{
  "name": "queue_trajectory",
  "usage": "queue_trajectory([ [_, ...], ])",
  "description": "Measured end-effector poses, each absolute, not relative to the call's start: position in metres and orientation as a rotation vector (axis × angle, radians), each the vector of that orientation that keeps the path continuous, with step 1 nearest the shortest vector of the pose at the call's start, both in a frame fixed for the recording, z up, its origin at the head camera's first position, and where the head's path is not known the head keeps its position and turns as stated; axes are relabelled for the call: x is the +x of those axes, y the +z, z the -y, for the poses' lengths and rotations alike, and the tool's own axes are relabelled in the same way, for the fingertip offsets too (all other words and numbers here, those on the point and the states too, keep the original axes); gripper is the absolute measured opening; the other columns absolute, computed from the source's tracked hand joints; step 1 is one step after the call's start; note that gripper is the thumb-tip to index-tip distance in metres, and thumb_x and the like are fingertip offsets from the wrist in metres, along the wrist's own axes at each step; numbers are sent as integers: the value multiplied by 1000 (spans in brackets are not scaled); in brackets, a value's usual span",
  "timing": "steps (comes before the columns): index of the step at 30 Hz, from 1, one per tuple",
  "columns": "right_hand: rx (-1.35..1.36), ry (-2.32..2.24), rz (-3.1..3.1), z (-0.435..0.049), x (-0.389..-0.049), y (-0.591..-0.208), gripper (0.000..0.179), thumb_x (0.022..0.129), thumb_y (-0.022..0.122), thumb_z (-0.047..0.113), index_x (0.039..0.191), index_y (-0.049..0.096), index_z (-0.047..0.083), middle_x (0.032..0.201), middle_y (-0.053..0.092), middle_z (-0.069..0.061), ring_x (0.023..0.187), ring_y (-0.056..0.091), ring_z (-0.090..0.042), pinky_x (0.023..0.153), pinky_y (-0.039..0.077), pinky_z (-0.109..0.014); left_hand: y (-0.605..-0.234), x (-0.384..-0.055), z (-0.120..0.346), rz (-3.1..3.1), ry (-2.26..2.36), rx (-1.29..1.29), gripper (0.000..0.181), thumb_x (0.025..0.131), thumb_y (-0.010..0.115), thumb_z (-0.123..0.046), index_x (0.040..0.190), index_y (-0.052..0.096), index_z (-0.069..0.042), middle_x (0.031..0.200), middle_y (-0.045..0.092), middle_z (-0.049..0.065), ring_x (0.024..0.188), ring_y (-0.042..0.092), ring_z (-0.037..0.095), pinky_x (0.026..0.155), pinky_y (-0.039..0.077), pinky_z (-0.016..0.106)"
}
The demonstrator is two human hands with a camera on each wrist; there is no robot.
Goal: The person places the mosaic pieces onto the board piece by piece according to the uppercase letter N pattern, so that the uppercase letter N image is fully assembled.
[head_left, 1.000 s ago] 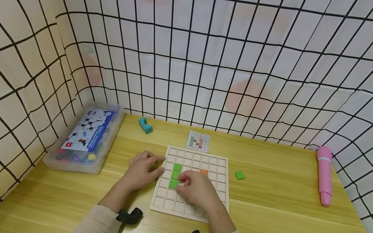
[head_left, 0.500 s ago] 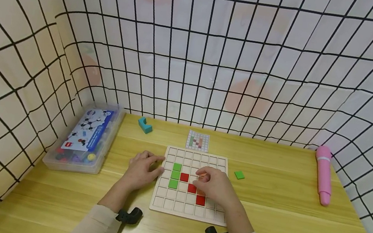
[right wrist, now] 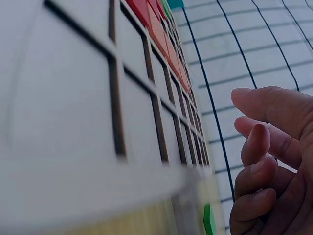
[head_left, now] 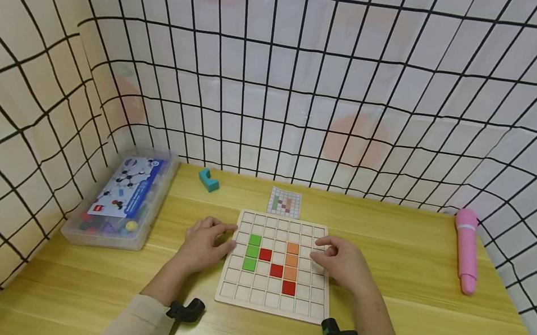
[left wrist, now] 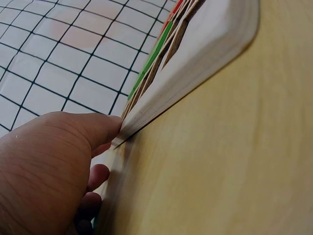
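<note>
A pale wooden grid board lies on the table. Three green tiles stand in a column at its left, three orange tiles in a column right of centre, and three red tiles run diagonally between and below. My left hand rests on the table, its thumb and index fingertips at the board's left edge. Over the right edge hovers my right hand, thumb and index apart with nothing between them. A loose green tile shows below that hand in the right wrist view; in the head view the hand hides it.
A small printed grid card lies behind the board. A clear plastic case stands at the left, and a blue-teal block near the back. At the far right lies a pink pen-shaped object. White, black-gridded walls surround the table.
My right hand has moved right, from beside the green tiles, past the orange ones, to the board's right edge. Red and orange tiles are uncovered; the loose green tile is now hidden. My left hand stays put.
</note>
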State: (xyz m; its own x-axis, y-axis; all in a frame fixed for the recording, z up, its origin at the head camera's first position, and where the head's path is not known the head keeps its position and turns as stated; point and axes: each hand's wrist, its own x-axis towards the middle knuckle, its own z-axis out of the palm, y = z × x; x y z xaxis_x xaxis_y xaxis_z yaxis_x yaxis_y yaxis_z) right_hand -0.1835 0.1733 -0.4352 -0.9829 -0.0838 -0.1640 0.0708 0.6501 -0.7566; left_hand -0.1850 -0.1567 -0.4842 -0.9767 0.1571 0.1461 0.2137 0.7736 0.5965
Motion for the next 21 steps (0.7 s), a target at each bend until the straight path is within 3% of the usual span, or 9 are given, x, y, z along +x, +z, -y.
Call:
queue_trajectory([
  [13, 98, -1141, -2772, -222, -193, -447, 43, 95, 72, 35, 129, 65, 8, 94, 60, -6, 81, 53, -20, 70, 42, -32, -485, -185, 157, 2893, -993, -300, 39, 96, 70, -34, 134, 68, -23, 117, 61, 5, 112, 52, 27, 103, 31, 55],
  [21, 208, -1093, -2768, -234, -195, -453, 51, 95, 70, 36, 133, 59, 4, 106, 65, -14, 88, 59, -24, 70, 44, -31, -486, -185, 157, 2897, -988, -296, 40, 96, 70, -33, 135, 68, -22, 118, 61, 6, 114, 52, 28, 104, 31, 56],
])
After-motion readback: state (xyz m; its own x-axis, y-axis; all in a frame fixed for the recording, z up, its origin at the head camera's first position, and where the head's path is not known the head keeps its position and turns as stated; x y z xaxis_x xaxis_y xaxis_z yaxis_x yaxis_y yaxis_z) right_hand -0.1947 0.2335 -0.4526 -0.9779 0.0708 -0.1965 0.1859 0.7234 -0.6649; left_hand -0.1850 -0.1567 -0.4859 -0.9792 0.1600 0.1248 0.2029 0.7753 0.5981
